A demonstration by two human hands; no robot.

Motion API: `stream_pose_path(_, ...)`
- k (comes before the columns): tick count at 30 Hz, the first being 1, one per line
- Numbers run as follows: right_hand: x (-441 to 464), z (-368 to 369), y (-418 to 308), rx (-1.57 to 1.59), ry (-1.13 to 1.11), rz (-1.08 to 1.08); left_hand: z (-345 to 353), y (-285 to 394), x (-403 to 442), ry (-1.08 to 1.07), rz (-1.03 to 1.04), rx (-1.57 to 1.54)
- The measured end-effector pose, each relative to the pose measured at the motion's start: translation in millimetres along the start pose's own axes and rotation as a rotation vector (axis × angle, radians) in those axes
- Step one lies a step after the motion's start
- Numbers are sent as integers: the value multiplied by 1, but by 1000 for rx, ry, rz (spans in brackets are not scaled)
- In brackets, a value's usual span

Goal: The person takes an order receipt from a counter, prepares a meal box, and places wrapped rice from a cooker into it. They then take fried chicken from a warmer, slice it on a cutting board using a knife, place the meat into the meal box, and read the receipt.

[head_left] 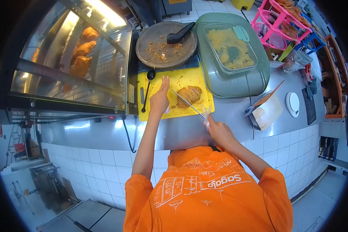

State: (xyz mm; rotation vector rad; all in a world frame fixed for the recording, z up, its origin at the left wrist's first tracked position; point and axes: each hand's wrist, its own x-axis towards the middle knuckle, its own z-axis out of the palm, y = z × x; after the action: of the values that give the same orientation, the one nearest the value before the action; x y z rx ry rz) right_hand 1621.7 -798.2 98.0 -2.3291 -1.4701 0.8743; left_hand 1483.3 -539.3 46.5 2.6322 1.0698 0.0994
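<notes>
A browned piece of meat (pixel 189 96), perhaps fried chicken, lies on the yellow cutting board (pixel 174 75) with several cuts across it. My right hand (pixel 219 132) is closed round the handle of a knife, which looks wrapped in clear plastic. The thin knife blade (pixel 186 101) slants up and left over the near side of the meat. My left hand (pixel 159 101) is over the board, left of the meat and apart from it, fingers stretched out. Beside it, a black long-handled spoon (pixel 146 92) rests along the board's left side.
Behind the board stands a stone mortar (pixel 154 42) with crumbs and a black pestle (pixel 181 33). A clear container (pixel 232 67) of yellowish food sits on a green lid (pixel 216 87). Left is a lit glass display case (pixel 73 58); right are an open box (pixel 265 112) and a white round scale (pixel 292 104).
</notes>
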Motion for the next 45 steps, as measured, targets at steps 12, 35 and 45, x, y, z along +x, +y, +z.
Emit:
stream_pose_path(12, 15, 24, 9, 88, -83, 51, 10, 1, 2, -24, -8, -41)
stream_pose_path(35, 1, 16, -20, 339, -33, 100, -16, 7, 9, 22, 92, 94)
stream_pose_path(45, 12, 46, -26, 200, -31, 96, 11, -7, 6, 13, 54, -7)
